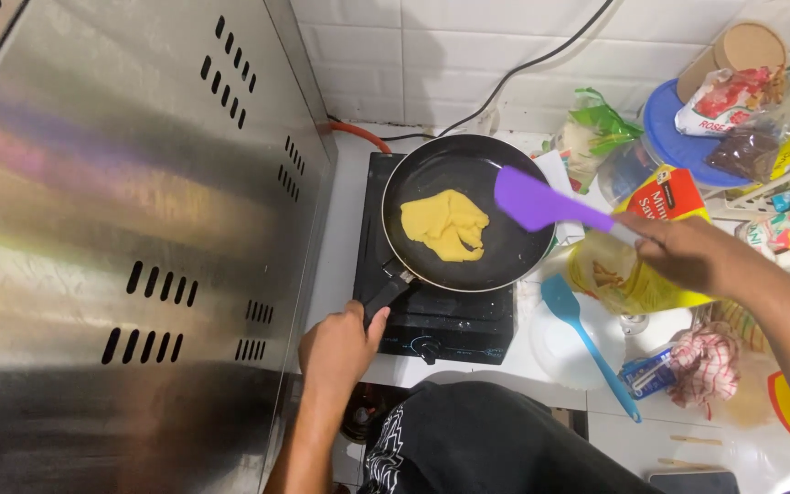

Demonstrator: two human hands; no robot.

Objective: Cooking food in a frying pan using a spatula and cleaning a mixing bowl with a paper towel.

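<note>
A black frying pan [505,247] sits on a black single-burner stove [450,320], with a yellow folded egg [445,226] lying in its left half. My left hand [338,346] grips the pan's black handle [388,293] at the stove's front left corner. My right hand [683,252] holds a purple spatula [537,199] by its handle. The spatula's flat blade hovers over the right side of the pan, apart from the egg.
A large steel hood [121,229] fills the left. Right of the stove lie a blue spatula [587,338] on a white bowl [555,352], a yellow packet [633,274], a chequered cloth [701,366], bags and a blue lid [678,137]. A red hose [363,135] and black cable [523,69] run behind.
</note>
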